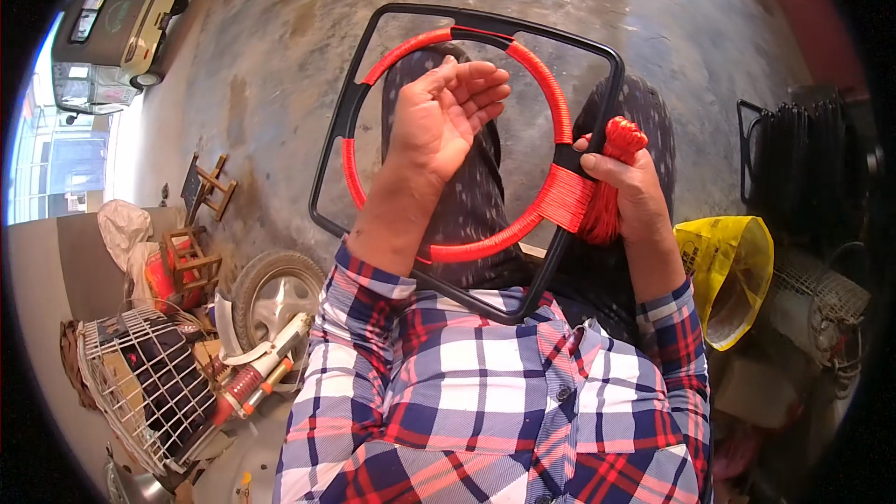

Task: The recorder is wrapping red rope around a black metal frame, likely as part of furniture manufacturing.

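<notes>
A black metal frame [327, 164], square with rounded corners, rests over my knees. Inside it a round ring [562, 103] is wrapped in stretches of red cord, with bare black sections between them. My left hand [446, 114] is over the ring's opening, palm showing and fingers stretched out, with nothing in it. Its forearm crosses over the lower left of the ring. At the frame's right side my right hand [635, 189] is closed round a bundle of red cord [623, 138], its thumb against the black joint beside the wide wrapped section.
A wheel with a tyre [280, 303], a wire basket [140, 383] and small wooden stools [191, 261] are on the left. A yellow bag [737, 271] and stacked black frames [803, 154] stand on the right. A three-wheeled vehicle [117, 33] is at the far left.
</notes>
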`<state>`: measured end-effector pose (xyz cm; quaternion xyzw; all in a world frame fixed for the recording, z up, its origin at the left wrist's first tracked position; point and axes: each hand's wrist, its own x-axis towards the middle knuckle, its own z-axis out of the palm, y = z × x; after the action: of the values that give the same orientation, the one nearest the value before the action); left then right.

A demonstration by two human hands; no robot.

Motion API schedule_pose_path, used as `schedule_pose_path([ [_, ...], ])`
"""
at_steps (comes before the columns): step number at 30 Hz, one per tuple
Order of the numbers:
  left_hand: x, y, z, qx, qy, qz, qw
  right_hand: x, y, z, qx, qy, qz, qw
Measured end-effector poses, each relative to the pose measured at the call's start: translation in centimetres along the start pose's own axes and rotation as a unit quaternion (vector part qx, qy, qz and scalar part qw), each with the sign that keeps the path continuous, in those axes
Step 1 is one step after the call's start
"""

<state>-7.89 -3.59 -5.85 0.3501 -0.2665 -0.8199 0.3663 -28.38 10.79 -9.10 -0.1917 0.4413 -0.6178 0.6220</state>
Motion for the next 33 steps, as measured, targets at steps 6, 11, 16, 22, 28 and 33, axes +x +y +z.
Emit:
schedule_pose_path([
  [6,0.0,-0.3,-0.2,0.021,0.008,0.003,1.0,0.1,0.2,-0.1,-0.004,0.001,-0.007,1.0],
  [11,0.0,-0.5,-0.5,0.023,0.006,0.001,1.0,0.0,0.3,0.0,-0.008,0.013,0.005,1.0],
  [16,0.7,-1.0,-0.8,0.009,-0.015,-0.005,1.0,-0.1,0.0,-0.7,-0.026,0.0,0.005,1.0],
  [22,0.6,-0.4,-1.6,0.0,-0.01,-0.022,1.0,0.3,0.1,0.0,-0.022,-0.012,0.005,1.0],
  [28,0.4,-0.2,-1.4,0.005,-0.017,-0.026,1.0,0.0,-0.2,0.0,0.005,-0.025,0.008,1.0],
  [33,0.3,-0.3,-1.2,0.007,-0.01,-0.022,1.0,0.0,0.0,0.0,0.01,-0.022,0.01,1.0],
])
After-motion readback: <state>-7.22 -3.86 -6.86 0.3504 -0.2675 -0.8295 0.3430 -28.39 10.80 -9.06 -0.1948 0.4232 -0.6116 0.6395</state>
